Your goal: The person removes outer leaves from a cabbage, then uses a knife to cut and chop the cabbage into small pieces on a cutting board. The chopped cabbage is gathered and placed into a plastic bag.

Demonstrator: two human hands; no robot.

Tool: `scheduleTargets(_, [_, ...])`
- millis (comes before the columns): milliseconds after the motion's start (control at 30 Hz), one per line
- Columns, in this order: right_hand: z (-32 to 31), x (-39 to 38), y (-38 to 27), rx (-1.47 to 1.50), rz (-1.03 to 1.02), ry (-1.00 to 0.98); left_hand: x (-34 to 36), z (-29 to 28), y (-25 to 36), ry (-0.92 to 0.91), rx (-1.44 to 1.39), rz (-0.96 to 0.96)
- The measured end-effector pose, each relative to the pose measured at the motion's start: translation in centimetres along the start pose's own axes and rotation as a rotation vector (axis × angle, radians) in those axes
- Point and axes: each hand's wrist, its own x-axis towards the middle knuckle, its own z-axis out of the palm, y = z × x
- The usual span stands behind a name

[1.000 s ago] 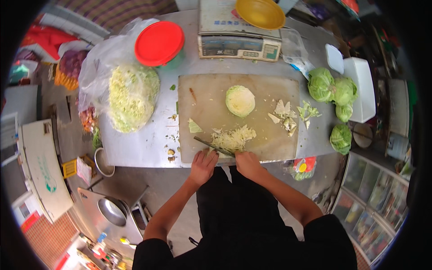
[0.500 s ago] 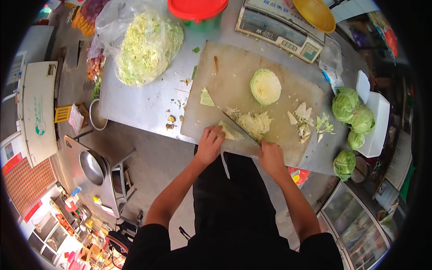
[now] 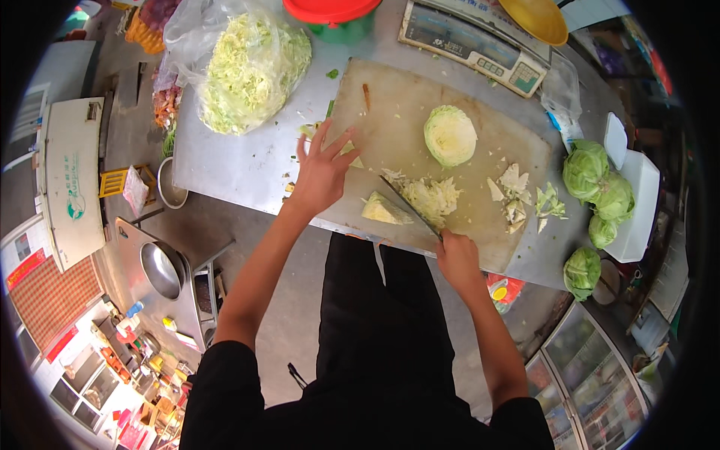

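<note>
Cabbage wedge point(image 3: 385, 210) lies on the wooden cutting board point(image 3: 390, 105), near its front edge, just right of the left hand point(image 3: 321, 171), whose grip is spread wide, fingers splayed, holding nothing. Right hand point(image 3: 457, 259) has its grip wrapped tight around a knife point(image 3: 409, 207), the blade slanting between the wedge and the shredded cabbage pile point(image 3: 433, 196). Half cabbage point(image 3: 450, 135) sits farther back on the board, which rests on the steel counter point(image 3: 240, 161).
</note>
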Motion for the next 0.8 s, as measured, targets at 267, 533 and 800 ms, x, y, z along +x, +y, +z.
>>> scheduleTargets(267, [0.3,-1.8,0.6,0.003,0.019,-0.045,-9.9,5.9,5.1,0.127,-0.249,0.101])
scheduleTargets(533, [-0.6,-0.8,-0.9,-0.055,-0.007,-0.153,-9.1,9.7,5.6,0.252,-0.226,0.158])
scheduleTargets(800, [-5.6,-3.9,-3.3,-0.113,-0.044,-0.188,-9.5,9.5,5.0,0.195,-0.228,0.172])
